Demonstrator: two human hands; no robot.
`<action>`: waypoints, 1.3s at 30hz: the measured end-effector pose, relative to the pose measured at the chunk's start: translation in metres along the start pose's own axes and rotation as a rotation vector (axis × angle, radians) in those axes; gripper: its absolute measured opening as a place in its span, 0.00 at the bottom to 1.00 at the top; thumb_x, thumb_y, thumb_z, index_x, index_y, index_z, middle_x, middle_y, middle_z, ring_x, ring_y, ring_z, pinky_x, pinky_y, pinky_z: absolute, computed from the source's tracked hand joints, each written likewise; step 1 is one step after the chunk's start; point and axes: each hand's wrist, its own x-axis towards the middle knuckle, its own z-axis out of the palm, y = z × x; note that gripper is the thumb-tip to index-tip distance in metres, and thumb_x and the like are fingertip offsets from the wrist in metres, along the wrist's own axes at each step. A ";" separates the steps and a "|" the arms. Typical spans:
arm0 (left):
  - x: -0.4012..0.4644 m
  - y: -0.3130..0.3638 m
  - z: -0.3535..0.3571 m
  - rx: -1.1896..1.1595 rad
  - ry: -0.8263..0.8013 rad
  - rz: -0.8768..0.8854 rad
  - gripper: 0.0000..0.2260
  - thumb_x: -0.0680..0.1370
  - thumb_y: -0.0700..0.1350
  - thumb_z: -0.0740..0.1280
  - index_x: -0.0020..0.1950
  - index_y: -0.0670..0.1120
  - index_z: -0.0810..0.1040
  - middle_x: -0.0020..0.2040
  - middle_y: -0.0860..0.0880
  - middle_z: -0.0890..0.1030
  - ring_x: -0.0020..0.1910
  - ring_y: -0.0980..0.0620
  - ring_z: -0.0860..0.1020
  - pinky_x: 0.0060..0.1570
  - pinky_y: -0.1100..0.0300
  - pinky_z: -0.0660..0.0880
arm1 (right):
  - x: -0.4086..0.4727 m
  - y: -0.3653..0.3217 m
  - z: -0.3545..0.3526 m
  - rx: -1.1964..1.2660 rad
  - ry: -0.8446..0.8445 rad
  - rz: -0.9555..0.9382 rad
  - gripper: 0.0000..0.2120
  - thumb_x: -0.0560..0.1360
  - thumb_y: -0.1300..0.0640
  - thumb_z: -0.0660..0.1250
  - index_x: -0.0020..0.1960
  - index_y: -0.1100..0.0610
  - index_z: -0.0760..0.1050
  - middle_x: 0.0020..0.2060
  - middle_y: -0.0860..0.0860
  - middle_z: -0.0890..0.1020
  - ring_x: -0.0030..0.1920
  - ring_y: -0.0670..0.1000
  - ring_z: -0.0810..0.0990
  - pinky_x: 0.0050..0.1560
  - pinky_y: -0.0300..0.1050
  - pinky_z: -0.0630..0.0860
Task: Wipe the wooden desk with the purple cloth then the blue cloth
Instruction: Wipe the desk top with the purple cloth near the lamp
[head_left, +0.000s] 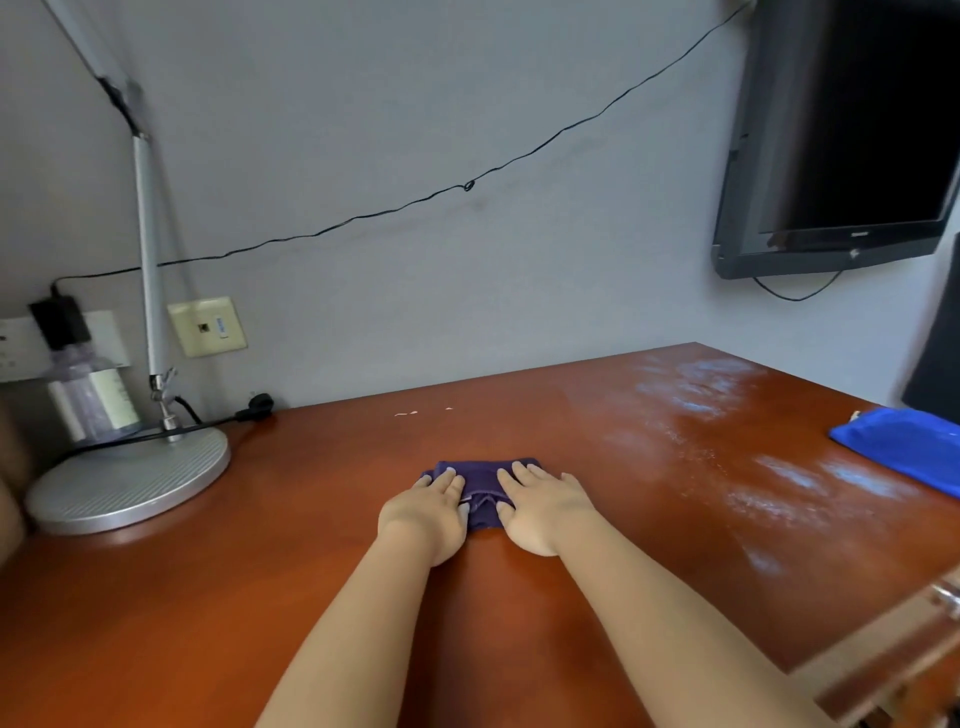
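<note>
A folded purple cloth (483, 480) lies near the middle of the reddish wooden desk (291, 571). My left hand (428, 512) presses flat on its left part, fingers straight. Beside it, my right hand (543, 512) presses flat on the cloth's right part, fingers straight too. Most of the cloth is hidden under both palms. A blue cloth (904, 447) lies at the desk's right edge, apart from both hands. Pale streaks and glare mark the desk surface to the right.
A silver desk lamp with a round base (130, 480) stands at the back left, its cable trailing to the wall. A clear bottle (96, 400) stands behind it. A dark monitor (841, 140) hangs on the wall at upper right. A wooden chair part (893, 660) shows at lower right.
</note>
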 end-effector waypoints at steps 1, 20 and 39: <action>-0.002 -0.007 0.000 0.000 0.000 -0.009 0.24 0.84 0.52 0.43 0.79 0.48 0.44 0.79 0.52 0.43 0.78 0.50 0.46 0.75 0.55 0.49 | 0.003 -0.006 -0.001 -0.002 -0.001 -0.012 0.27 0.82 0.46 0.42 0.79 0.52 0.42 0.78 0.50 0.45 0.77 0.51 0.44 0.75 0.56 0.46; 0.079 -0.127 -0.039 -0.055 -0.074 -0.159 0.27 0.81 0.41 0.52 0.79 0.51 0.47 0.79 0.55 0.44 0.78 0.48 0.50 0.75 0.51 0.52 | 0.127 -0.082 -0.023 -0.078 0.122 -0.197 0.30 0.81 0.39 0.44 0.78 0.52 0.51 0.76 0.51 0.59 0.75 0.54 0.54 0.73 0.56 0.52; 0.099 -0.155 -0.031 -0.111 0.261 -0.116 0.15 0.81 0.45 0.53 0.64 0.45 0.74 0.64 0.45 0.76 0.61 0.45 0.73 0.57 0.55 0.70 | 0.140 -0.090 -0.036 -0.147 0.325 -0.301 0.17 0.80 0.54 0.51 0.50 0.53 0.79 0.46 0.49 0.82 0.54 0.52 0.74 0.68 0.50 0.59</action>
